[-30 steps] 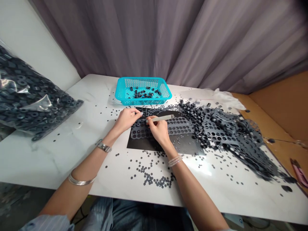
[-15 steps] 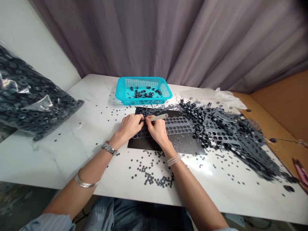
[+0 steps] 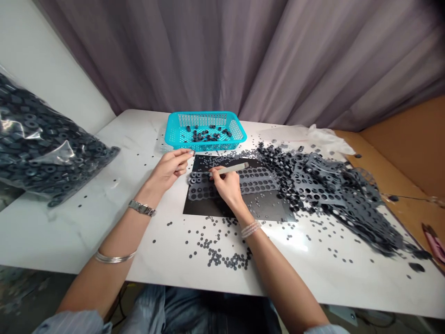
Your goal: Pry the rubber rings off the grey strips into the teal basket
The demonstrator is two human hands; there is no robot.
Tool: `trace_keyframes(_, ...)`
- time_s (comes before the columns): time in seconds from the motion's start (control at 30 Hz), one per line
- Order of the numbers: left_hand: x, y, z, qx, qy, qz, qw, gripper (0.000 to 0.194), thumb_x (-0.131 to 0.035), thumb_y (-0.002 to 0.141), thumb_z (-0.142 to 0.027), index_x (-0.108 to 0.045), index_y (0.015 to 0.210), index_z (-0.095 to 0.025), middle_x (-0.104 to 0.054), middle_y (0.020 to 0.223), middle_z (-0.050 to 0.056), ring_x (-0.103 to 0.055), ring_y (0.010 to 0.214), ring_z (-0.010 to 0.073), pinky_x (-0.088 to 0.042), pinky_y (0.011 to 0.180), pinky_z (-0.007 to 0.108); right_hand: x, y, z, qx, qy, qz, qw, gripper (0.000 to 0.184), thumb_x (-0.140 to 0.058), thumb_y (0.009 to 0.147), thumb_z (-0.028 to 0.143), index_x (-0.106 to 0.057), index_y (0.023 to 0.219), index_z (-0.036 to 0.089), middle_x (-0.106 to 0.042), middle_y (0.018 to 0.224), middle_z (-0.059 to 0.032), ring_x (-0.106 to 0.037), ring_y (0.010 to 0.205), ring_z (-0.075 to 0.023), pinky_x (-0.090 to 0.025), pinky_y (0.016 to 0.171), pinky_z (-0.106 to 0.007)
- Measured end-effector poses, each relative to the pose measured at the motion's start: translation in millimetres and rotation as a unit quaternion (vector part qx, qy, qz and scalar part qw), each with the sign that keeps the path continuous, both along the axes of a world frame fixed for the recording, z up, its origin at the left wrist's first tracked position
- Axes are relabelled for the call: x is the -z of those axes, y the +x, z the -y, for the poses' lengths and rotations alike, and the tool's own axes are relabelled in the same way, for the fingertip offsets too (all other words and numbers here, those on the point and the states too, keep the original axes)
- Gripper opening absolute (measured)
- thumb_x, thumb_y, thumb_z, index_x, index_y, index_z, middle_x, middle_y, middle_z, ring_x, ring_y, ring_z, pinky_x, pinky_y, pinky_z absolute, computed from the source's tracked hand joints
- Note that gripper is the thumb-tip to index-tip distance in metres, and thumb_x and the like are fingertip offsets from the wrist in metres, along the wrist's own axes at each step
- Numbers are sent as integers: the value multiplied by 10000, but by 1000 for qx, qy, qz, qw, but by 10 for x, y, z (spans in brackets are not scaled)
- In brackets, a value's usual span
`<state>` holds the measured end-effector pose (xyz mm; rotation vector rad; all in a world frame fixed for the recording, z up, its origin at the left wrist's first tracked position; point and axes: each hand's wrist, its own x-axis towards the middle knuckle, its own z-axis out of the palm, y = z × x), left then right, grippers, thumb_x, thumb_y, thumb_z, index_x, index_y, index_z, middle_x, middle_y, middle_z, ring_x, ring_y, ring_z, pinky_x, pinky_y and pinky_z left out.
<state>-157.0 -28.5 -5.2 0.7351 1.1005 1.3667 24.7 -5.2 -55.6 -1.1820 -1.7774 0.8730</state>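
Note:
My left hand (image 3: 168, 169) is raised beside the left edge of a black mat (image 3: 208, 208), near the basket. Its thumb and index finger are pinched together, with a small dark spot at the tips that is too small to name. In my right hand (image 3: 227, 185) is a pale pen-like tool (image 3: 233, 169), slanting up to the right. That hand rests over a dark grey perforated sheet (image 3: 259, 181) with rows of round holes, lying on the mat. Several thick black rings (image 3: 197, 177) sit at the sheet's left end. The tool's working tip is hidden by my fingers.
A turquoise basket (image 3: 205, 147) holding black rings stands behind the mat. At left lies a clear bag (image 3: 52, 144) full of similar rings. Loose rings (image 3: 285, 171) and a heap of punched sheets (image 3: 333, 185) cover the right side. Small discs (image 3: 227, 260) are scattered over the white table (image 3: 114, 222).
My left hand has lifted off the sheet and moved left and away toward the basket, uncovering the rings at the sheet's left end. My right hand stays in place with the tool.

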Motion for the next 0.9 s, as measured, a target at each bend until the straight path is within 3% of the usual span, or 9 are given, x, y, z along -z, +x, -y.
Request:
trace_keyframes(0.07,38,-25,-29,8,-33,88,996,119,-693,763,-103,-577,774,-126,-455,618,-49,-291,410,-3,-217,366,143,29,13,-18,12,-15,-24,1000,296,-454,883,325,-706,827,181,-708,700,-30,-652,639,-171,-493,649,-261)
trace_keyframes(0.27,144,-3,-61,40,-89,154,983,69,-570,878,-115,-550,812,-116,-559,760,31,-373,443,-5,-298,377,126,34,31,-31,38,-93,-169,980,293,-514,833,372,-697,815,142,-672,669,-43,-637,578,-168,-526,534,-257)
trace_keyframes(0.4,122,21,-57,62,-96,167,979,113,-514,921,-137,-551,816,-116,-464,644,-21,-353,422,4,-284,363,126,-18,36,-8,42,-88,-186,978,312,-518,853,409,-687,867,147,-662,672,-38,-646,621,-164,-527,545,-242)
trace_keyframes(0.53,118,77,-35,92,-110,146,979,107,-544,915,-173,-581,837,-109,-305,545,-82,-284,372,12,-229,325,130,-99,51,31,-16,-77,-220,972,422,-415,926,480,-588,1186,196,-672,768,-27,-645,610,-137,-487,501,-212)
trace_keyframes(0.6,132,125,-17,106,-118,127,979,97,-619,868,-167,-576,801,-112,-289,539,-89,-287,366,11,-214,316,124,-143,55,61,-67,-61,-199,976,416,-407,936,482,-583,1205,218,-682,849,-34,-650,644,-136,-489,531,-216)
trace_keyframes(0.73,145,217,14,133,-130,97,978,139,-699,803,-166,-577,771,-106,-308,551,-84,-317,372,9,-225,310,110,-208,51,81,-109,-12,-91,990,338,-476,919,454,-677,1030,206,-686,858,-23,-629,684,-139,-481,609,-224)
trace_keyframes(0.83,122,240,23,127,-152,76,977,199,-648,858,-273,-627,900,-80,-283,550,-90,-277,364,10,-228,298,113,-255,161,-10,-62,14,-44,997,350,-446,938,430,-690,969,182,-674,760,-11,-597,626,-128,-459,611,-226)
trace_keyframes(0.9,97,229,24,110,-160,72,978,291,-604,886,-326,-633,1007,-62,-281,555,-88,-266,366,14,-226,289,116,-304,356,-113,38,40,-6,998,375,-416,953,422,-693,962,169,-679,748,-27,-600,638,-141,-455,622,-238)
